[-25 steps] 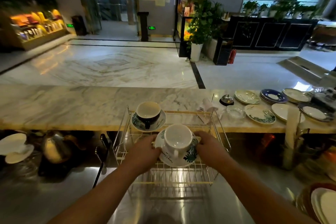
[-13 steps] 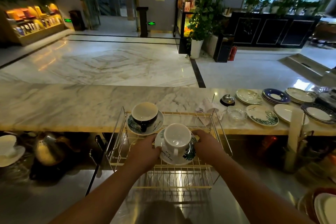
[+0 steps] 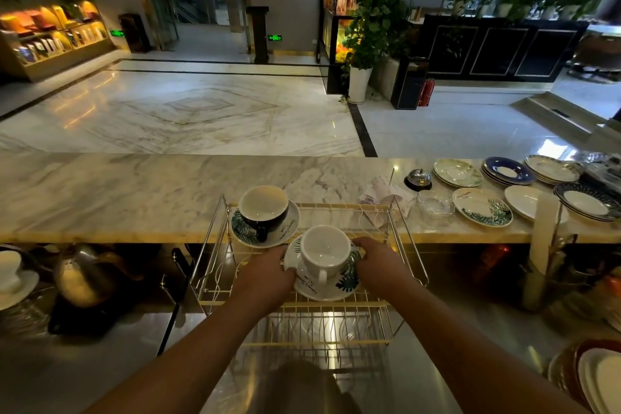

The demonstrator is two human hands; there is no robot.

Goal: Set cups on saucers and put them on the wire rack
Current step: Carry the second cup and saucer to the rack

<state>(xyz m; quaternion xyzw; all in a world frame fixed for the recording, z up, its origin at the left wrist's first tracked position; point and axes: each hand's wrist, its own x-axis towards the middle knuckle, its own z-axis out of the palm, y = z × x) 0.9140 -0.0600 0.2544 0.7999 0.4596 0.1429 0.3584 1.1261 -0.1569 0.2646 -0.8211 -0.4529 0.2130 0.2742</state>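
At the centre of the frame, slightly below the middle, both hands are gripping one saucer from opposite sides: the left hand (image 3: 265, 274) is clasping the left rim and the right hand (image 3: 376, 262) is clasping the right rim of the leaf-patterned saucer (image 3: 347, 287). A white cup (image 3: 324, 254) is standing upright on that saucer, its handle pointing toward the camera.

Compared with a second ago, the pair is sitting a little further back over the top tier of the wire rack (image 3: 406, 245), and the hands are staying clamped on the rim throughout, so nothing is being released yet. Whether the saucer is already resting on the wires or hanging just above them is hard to tell from this angle. Just up and left of it, the dark cup (image 3: 263, 213) on its own saucer (image 3: 289, 228) is sitting on the rack's rear left corner, unmoved across the frames; the two saucers are almost touching.

This probably means the second set is in the last stage of placement, with only letting go remaining. The near rim looks close to the front edge of the tier, so the set may need seating squarely before the fingers open.

At the right of the frame, on the marble worktop (image 3: 134, 191), more saucers are lying, among them a leaf-patterned one (image 3: 482, 207), so further pairs likely remain.
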